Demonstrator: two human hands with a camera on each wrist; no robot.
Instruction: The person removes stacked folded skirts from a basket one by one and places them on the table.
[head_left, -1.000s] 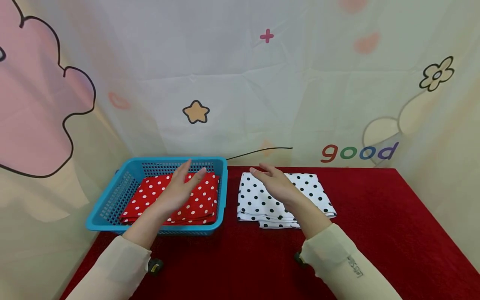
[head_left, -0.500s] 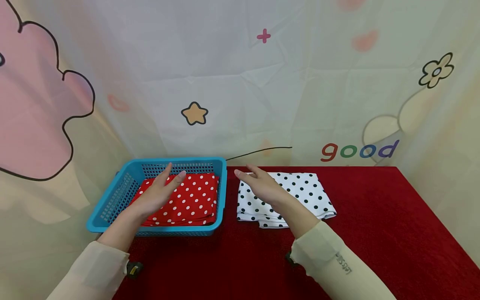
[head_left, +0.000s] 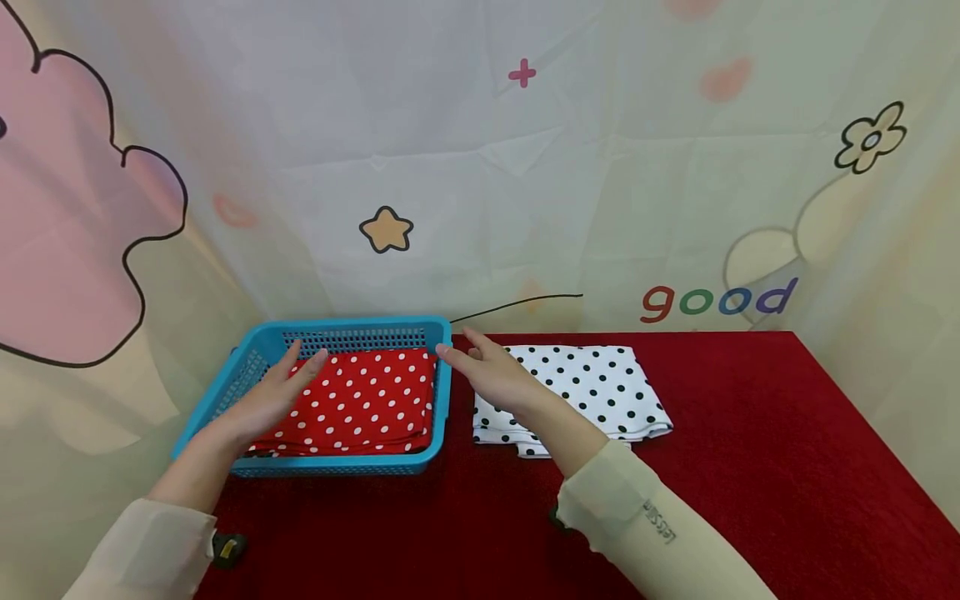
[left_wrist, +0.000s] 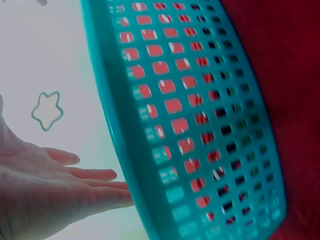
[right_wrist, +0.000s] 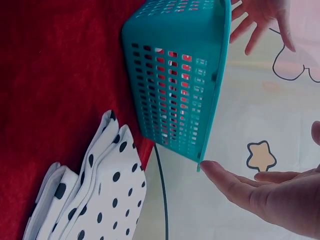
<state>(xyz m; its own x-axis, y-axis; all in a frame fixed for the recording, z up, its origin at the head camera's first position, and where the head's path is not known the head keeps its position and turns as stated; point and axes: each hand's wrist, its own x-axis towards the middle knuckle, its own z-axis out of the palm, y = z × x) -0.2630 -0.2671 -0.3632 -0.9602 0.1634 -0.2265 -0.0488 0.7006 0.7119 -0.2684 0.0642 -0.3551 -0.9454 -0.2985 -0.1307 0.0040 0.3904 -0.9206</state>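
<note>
A blue plastic basket (head_left: 442,400) with mesh sides stands at the left of the table. Folded inside it lies a red cloth with white dots (head_left: 367,400). My left hand (head_left: 273,398) hovers above the basket's left part, fingers extended and nothing held. Just past the basket's right side is my right hand (head_left: 498,375), also with straight fingers and holding nothing. In the right wrist view its fingertips appear close to the basket's rim (right_wrist: 215,115); whether they touch it I cannot tell. Partly behind the right forearm lies a folded white cloth with black dots (head_left: 592,387).
A red cloth covers the table (head_left: 750,433), which runs on to the right of the white cloth. Behind it hangs a pale printed curtain (head_left: 480,208) with a star and the word "good". A dark wrist device (head_left: 227,550) shows below the left sleeve.
Both hands have moved left. The left hand has gone from over the red cloth's middle to its left side; the right has gone from over the white cloth toward the basket.
</note>
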